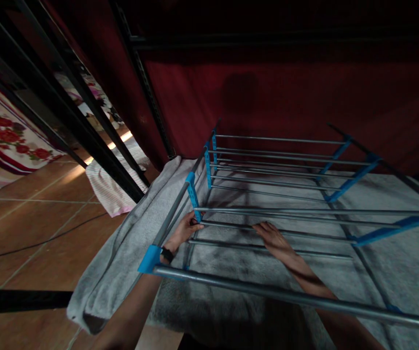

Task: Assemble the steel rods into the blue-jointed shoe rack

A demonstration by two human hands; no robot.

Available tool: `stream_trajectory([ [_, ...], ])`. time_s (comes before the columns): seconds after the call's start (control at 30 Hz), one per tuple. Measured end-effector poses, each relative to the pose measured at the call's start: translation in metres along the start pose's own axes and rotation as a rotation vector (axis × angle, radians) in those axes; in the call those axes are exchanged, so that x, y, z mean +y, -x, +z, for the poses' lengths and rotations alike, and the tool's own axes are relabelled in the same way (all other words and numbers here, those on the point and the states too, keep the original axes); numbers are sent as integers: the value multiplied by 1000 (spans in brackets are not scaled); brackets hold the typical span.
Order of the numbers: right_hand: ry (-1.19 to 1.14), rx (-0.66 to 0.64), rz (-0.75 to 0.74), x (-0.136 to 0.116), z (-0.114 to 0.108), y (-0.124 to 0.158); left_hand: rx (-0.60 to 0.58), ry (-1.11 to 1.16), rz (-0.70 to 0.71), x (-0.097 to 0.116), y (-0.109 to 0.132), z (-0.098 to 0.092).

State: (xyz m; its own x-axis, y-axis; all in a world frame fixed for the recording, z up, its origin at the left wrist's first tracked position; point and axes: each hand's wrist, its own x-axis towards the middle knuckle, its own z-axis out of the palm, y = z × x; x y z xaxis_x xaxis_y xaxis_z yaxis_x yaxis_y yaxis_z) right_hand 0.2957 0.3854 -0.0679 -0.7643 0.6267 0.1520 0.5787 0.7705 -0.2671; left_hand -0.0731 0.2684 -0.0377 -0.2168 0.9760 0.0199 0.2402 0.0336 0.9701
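A rack of grey metal tubes joined by blue plastic connectors lies in front of me. My left hand (186, 230) pinches the lower end of a blue slotted connector (193, 197) on the rack's left side, where a thin metal rod (227, 225) meets it. Further along that same rod is my right hand (270, 238), its fingers curled over it. Just nearer to me, another rod (311, 253) runs below my right hand, its right end apart from the blue connector (380, 233). A thick front tube (253, 288) crosses above both forearms.
Grey blanket (129, 257) spreads under the rack. Dark red cloth (286, 92) hangs behind, with black metal frame posts (151, 102) at the left. A cable (49, 239) runs over the tiled floor (23, 228). Striped cloth (111, 187) lies beside the blanket.
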Motion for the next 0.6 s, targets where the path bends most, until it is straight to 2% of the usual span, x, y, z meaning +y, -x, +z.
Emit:
stream_trajectory([
  [0.13,-18,14,32,-4,-3,3,3,-17,21,-3,0,-1],
  [0.23,-14,24,41,-25,-7,-8,28,-19,27,-8,0,-1],
  [0.37,-50,-74,-65,-75,-8,-49,45,-10,20,-17,-2,0],
  [0.47,-60,-115,-132,-107,0,-82,68,-3,24,-22,-3,0],
  [0.6,-89,-152,-157,-117,16,-105,107,2,35,-29,-4,3],
])
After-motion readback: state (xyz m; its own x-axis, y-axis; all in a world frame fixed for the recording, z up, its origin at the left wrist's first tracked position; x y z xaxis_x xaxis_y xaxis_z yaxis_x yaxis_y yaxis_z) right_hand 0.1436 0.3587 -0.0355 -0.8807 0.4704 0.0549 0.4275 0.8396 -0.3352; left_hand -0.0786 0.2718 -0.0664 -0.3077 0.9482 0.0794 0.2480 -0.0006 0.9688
